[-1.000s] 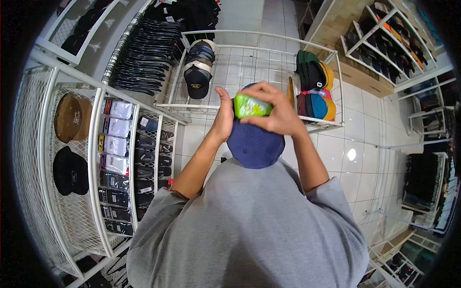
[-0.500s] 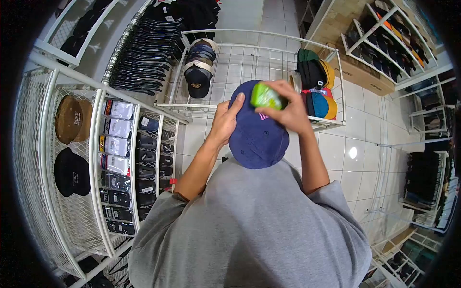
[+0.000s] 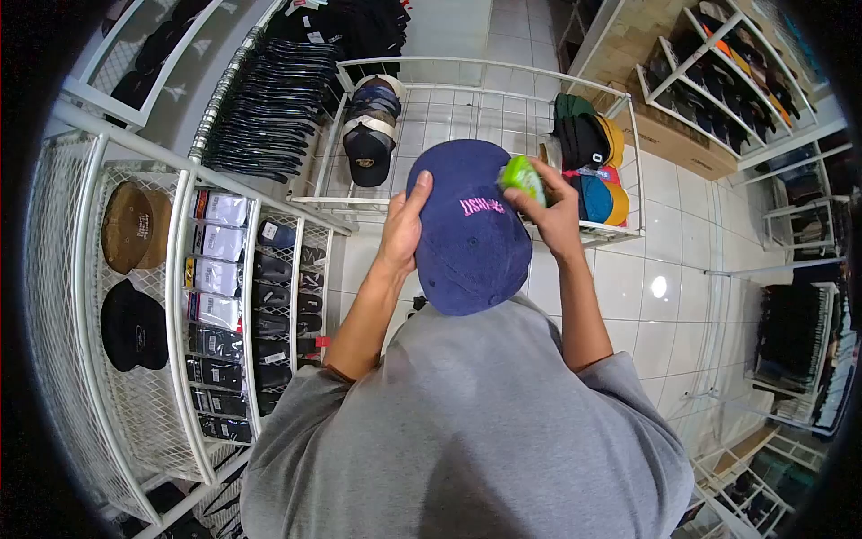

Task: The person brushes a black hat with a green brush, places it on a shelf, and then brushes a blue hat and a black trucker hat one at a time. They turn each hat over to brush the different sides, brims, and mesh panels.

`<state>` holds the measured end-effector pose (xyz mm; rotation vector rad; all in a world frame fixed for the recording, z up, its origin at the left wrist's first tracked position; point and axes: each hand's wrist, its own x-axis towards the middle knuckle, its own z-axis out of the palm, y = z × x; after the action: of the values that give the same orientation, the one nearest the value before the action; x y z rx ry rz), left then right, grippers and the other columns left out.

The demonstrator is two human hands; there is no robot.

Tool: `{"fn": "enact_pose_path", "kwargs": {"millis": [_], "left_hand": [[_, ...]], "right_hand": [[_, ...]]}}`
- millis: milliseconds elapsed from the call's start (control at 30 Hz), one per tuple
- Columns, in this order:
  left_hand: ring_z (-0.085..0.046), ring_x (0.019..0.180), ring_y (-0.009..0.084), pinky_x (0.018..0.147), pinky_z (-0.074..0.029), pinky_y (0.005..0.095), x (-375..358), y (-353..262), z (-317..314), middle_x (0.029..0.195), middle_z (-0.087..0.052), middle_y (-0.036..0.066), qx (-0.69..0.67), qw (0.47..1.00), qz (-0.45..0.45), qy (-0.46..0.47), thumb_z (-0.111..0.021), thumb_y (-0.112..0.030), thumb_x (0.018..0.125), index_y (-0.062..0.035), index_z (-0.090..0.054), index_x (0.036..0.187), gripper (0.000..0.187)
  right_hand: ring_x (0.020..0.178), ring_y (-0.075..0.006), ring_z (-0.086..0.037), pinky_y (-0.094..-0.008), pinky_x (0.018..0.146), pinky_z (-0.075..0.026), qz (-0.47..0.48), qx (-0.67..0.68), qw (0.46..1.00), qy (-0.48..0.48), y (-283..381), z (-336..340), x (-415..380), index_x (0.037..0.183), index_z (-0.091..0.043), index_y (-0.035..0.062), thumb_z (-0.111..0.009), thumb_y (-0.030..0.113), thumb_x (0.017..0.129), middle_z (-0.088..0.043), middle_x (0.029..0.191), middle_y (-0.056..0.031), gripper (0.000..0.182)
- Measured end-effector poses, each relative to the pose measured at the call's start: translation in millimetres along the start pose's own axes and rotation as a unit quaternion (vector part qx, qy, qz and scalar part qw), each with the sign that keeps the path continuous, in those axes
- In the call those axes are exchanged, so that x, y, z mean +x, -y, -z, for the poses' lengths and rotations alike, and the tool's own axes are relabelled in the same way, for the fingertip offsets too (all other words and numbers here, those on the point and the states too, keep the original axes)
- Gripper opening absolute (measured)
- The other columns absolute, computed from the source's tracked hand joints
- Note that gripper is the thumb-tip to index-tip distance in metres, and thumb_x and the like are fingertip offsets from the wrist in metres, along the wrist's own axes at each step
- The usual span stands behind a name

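Observation:
A navy blue baseball cap (image 3: 473,241) with pink embroidered lettering is held up in front of my chest, its brim pointing away from me. My left hand (image 3: 404,225) grips the left edge near the brim, thumb on top and fingers hidden beneath. In my right hand (image 3: 552,202) is a small bright green brush (image 3: 521,181) with a pale underside, pinched between thumb and fingers. It sits at the cap's right edge, beside the lettering.
Ahead stands a white wire rack (image 3: 467,117), with stacked dark caps (image 3: 368,154) on its left and colourful caps (image 3: 588,135) on its right. Packaged items (image 3: 218,269) and bucket hats (image 3: 135,323) fill the left shelving. Hanging clothes (image 3: 269,108) line the back left.
My right hand has moved the green brush right, from over the lettering to the cap's edge. The cap and my left hand have shifted slightly left, and the pink lettering shows more fully.

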<state>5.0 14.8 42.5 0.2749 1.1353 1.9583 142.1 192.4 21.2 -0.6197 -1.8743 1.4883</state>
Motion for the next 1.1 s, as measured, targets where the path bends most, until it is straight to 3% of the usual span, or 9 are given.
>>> {"fn": "enact_pose_path", "kwargs": {"millis": [167, 267, 433, 500, 633, 700, 900, 1033, 1100], "left_hand": [[-0.071, 0.094, 0.0159, 0.084, -0.058, 0.0307, -1, 0, 7, 0.11, -0.072, 0.011, -0.009, 1.0, 0.004, -0.021, -0.054, -0.04, 0.105, 0.0029, -0.064, 0.121, 0.046], [-0.071, 0.095, 0.0161, 0.084, -0.058, 0.0311, -3, 6, 13, 0.111, -0.071, 0.012, 0.0, 1.0, -0.021, 0.011, -0.054, -0.041, 0.105, 0.0033, -0.063, 0.122, 0.049], [-0.071, 0.097, 0.0169, 0.085, -0.058, 0.0312, -3, -2, 5, 0.113, -0.07, 0.012, -0.016, 1.0, -0.024, -0.013, -0.053, -0.044, 0.105, 0.0041, -0.061, 0.126, 0.053], [-0.071, 0.098, 0.0172, 0.086, -0.058, 0.0313, -6, 5, 7, 0.114, -0.07, 0.013, -0.017, 1.0, -0.015, 0.001, -0.052, -0.044, 0.105, 0.0044, -0.06, 0.128, 0.054], [-0.07, 0.098, 0.0166, 0.086, -0.057, 0.0314, -3, 0, 2, 0.114, -0.07, 0.012, -0.006, 1.0, -0.022, 0.008, -0.052, -0.043, 0.105, 0.0047, -0.06, 0.127, 0.053], [-0.069, 0.097, 0.0161, 0.086, -0.057, 0.0314, -5, 4, 0, 0.114, -0.07, 0.012, 0.011, 1.0, -0.011, 0.013, -0.053, -0.043, 0.105, 0.0047, -0.061, 0.125, 0.052], [-0.068, 0.096, 0.0132, 0.086, -0.055, 0.0279, 0, 4, -4, 0.109, -0.071, 0.009, 0.056, 0.997, 0.036, 0.047, -0.053, -0.042, 0.106, 0.0043, -0.065, 0.12, 0.05], [-0.068, 0.102, 0.017, 0.091, -0.055, 0.0311, -2, 2, -22, 0.114, -0.069, 0.013, 0.124, 0.992, 0.007, 0.0, -0.028, -0.067, 0.103, 0.0048, -0.063, 0.123, 0.083], [-0.067, 0.105, 0.0188, 0.093, -0.055, 0.0321, 2, 2, -11, 0.117, -0.068, 0.015, 0.045, 0.993, 0.043, 0.096, -0.013, -0.076, 0.098, 0.0056, -0.059, 0.129, 0.099]], "right_hand": [[0.099, -0.016, -0.066, -0.03, 0.089, -0.054, 0.054, 0.005, 0.998, 0.029, -3, -5, -11, 0.124, -0.062, -0.0023, -0.088, 0.012, 0.078, -0.069, 0.111, -0.0097, 0.055], [0.102, -0.0155, -0.065, -0.0294, 0.092, -0.052, -0.088, 0.09, 0.992, 0.02, 0, 4, -3, 0.122, -0.061, -0.0005, -0.088, 0.011, 0.077, -0.068, 0.111, -0.009, 0.054], [0.097, -0.0156, -0.065, -0.0293, 0.087, -0.053, 0.055, -0.001, 0.998, 0.039, 1, 6, -9, 0.12, -0.059, -0.0005, -0.087, 0.012, 0.079, -0.069, 0.106, -0.01, 0.052], [0.101, -0.0161, -0.064, -0.0311, 0.09, -0.052, -0.109, 0.109, 0.988, -0.018, 1, 11, -3, 0.12, -0.06, 0.0001, -0.089, 0.015, 0.077, -0.068, 0.108, -0.0093, 0.054], [0.094, -0.0159, -0.067, -0.0302, 0.083, -0.054, 0.089, -0.01, 0.996, 0.022, 2, 9, -8, 0.119, -0.059, -0.001, -0.088, 0.013, 0.078, -0.069, 0.104, -0.0094, 0.052], [0.099, -0.0163, -0.065, -0.0315, 0.088, -0.053, -0.018, 0.055, 0.998, -0.032, 8, 10, 1, 0.119, -0.06, 0.0, -0.09, 0.015, 0.074, -0.068, 0.107, -0.0097, 0.056], [0.103, -0.0273, -0.066, -0.0374, 0.092, -0.051, 0.179, -0.136, 0.973, 0.055, 37, -1, 13, 0.119, -0.069, 0.0046, -0.092, 0.022, 0.07, -0.068, 0.107, -0.0131, 0.056], [0.101, -0.0294, -0.067, -0.0388, 0.09, -0.052, 0.214, -0.173, 0.961, -0.016, 43, -13, 30, 0.117, -0.071, 0.0058, -0.09, 0.022, 0.068, -0.069, 0.109, -0.014, 0.055], [0.101, -0.0302, -0.067, -0.0395, 0.089, -0.052, 0.262, -0.16, 0.939, 0.153, 63, -22, 22, 0.117, -0.072, 0.0062, -0.089, 0.023, 0.068, -0.069, 0.111, -0.0143, 0.054]]}}
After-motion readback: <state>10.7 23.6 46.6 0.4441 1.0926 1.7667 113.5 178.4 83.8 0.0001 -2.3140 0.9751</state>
